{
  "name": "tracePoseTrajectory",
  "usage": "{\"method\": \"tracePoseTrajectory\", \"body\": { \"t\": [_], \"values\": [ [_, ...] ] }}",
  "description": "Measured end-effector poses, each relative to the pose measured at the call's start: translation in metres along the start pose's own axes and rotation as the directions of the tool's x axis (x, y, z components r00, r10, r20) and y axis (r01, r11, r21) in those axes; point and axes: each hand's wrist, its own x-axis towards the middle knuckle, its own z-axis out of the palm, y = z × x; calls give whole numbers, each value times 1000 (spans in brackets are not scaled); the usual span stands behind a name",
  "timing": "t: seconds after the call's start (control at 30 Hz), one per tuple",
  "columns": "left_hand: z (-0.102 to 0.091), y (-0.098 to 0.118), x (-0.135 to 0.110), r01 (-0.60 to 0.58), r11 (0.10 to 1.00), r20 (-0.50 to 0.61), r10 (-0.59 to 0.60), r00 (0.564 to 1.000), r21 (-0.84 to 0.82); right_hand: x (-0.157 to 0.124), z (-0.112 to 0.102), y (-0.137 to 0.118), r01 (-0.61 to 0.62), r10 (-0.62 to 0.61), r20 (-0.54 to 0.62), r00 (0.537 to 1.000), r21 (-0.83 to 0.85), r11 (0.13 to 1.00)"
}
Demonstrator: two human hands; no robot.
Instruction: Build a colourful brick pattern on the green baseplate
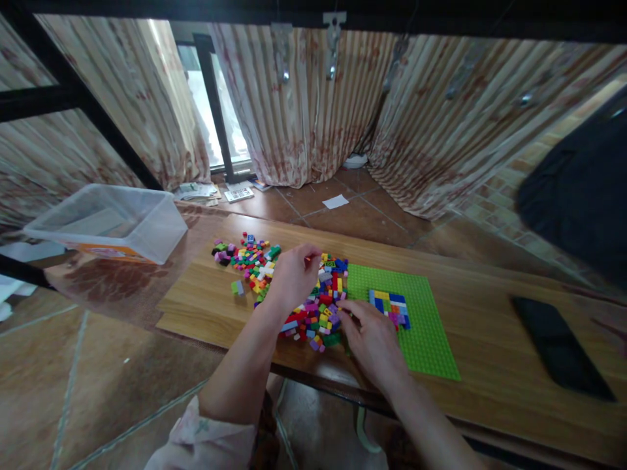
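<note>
A heap of loose toy building bricks (322,305) in many colours lies on the wooden table. Over its upper part is my left hand (295,275), its thumb and fingers curled together; whatever is between them, if anything, is hidden. My right hand (371,337) reaches the heap's right edge, with the fingertips pinched close to purple bricks. I cannot make out what it grips. Partly behind that hand, a block of blue, white, yellow, orange and purple bricks (390,307) is set on a green studded baseplate (431,346).
The wooden tabletop (196,307) bears a dark phone-like slab (561,346) at its right. A clear plastic bin (166,228) with an orange label stands at the left. Smaller bricks (249,254) spread across the table's left part. Beyond are striped curtains (308,111) and papers on the tiled floor.
</note>
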Motion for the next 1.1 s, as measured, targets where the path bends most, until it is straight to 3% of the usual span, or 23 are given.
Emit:
{"method": "tracePoseTrajectory", "body": {
  "t": [0.43, 0.6, 0.87, 1.1],
  "values": [
    [-3, -1, 2, 29, 999, 29, -29, 999, -15, 31, 31, -19, 206, -179, 189, 966, -136, 969],
    [-7, 0, 2, 30, 999, 41, -31, 999, 26, 34, 32, -20, 224, -202, 167, 965, -124, 967],
    [-4, 2, 2, 18, 1000, 41, -19, 999, 23, 23, 5, -19, 106, -103, -47, 994, 70, 992],
    [12, 17, -5, -40, 999, 135, 34, 990, 36, 8, -40, 21, -80, 117, -204, 972, 181, 980]
  ]
}}
